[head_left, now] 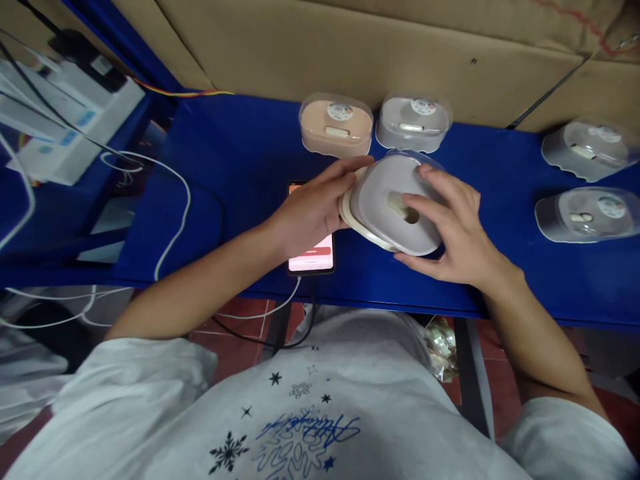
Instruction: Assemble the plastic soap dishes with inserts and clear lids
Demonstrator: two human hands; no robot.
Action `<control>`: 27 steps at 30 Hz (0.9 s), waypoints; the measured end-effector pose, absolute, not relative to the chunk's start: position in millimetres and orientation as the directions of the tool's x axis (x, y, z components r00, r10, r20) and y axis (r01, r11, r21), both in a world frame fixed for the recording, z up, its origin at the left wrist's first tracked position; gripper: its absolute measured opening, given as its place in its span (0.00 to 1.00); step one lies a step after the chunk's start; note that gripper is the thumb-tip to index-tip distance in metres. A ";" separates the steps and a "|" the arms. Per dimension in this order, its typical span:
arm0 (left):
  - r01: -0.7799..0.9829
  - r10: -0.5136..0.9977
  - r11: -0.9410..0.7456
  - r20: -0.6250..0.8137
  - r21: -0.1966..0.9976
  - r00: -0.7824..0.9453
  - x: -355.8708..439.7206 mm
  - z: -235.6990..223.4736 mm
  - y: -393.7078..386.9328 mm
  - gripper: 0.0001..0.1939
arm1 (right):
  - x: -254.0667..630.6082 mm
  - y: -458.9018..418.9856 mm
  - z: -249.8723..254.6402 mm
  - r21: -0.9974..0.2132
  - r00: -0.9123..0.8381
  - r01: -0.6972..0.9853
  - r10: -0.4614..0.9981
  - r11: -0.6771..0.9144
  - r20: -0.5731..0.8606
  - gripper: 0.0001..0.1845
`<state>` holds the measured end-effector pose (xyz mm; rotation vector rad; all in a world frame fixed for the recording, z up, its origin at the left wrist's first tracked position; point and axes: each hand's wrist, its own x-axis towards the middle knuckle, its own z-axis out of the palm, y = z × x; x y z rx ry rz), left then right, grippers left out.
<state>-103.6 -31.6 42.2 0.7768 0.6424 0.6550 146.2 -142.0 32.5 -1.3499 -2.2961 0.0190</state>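
Observation:
An oval grey plastic box (383,217) with a cream rim is held up over the blue table, tilted toward me. An oblong slot with a cream piece in it lies in its grey face, and a clear cover edge shows at its far side. My left hand (320,203) grips the rim end, its fingertips partly hidden behind the box. Curled round the opposite end is my right hand (450,223), with a fingertip at the slot and the thumb at the lower edge. Below my left hand lies a phone (315,260) with a lit screen, partly covered.
At the back stand a peach box (336,123) and a grey box (414,123) with clear covers. Two more grey boxes, one (590,150) behind the other (585,213), are at the right. A power strip (95,127) and loose white cables (187,193) occupy the left.

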 end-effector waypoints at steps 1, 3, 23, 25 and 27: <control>-0.293 0.726 0.550 -0.275 0.782 0.630 -103.0 43.8 -32.7 0.09 | 145.0 -140.9 30.5 -0.244 -0.427 0.802 0.810 0.545 0.403 0.51; -0.288 0.724 0.561 -0.292 0.776 0.625 -101.8 47.0 -34.7 0.09 | 142.7 -138.8 25.7 -0.255 -0.460 0.767 0.782 0.589 0.420 0.50; -0.299 0.753 0.605 -0.408 0.738 0.516 -101.0 45.8 -27.0 0.14 | 146.4 -128.1 17.2 -0.227 -0.400 0.838 0.841 0.497 0.365 0.43; -0.323 0.799 0.553 -0.379 0.768 0.467 -102.6 47.4 -25.3 0.13 | 155.8 -122.2 11.8 -0.245 -0.366 0.859 0.874 0.449 0.320 0.46; -0.333 0.837 0.493 -0.335 0.804 0.432 -104.5 48.6 -22.8 0.12 | 166.4 -116.4 4.7 -0.249 -0.320 0.887 0.907 0.388 0.274 0.49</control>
